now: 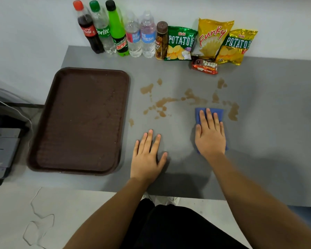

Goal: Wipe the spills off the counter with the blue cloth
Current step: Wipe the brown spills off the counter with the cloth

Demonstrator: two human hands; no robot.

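Brown spills (164, 102) are scattered across the middle of the grey counter (268, 123), from near the tray to a patch (233, 112) on the right. The blue cloth (198, 116) lies flat on the counter just below the spills. My right hand (210, 135) presses flat on top of the cloth, fingers together and pointing away, hiding most of it. My left hand (147, 155) rests palm down on the bare counter to the left of the cloth, fingers spread, holding nothing.
A dark brown tray (82, 121) lies at the left. Several drink bottles (118, 31) and snack bags (212, 40) line the back wall, with a chocolate bar (204, 67) in front. A black device (1, 146) sits at the far left.
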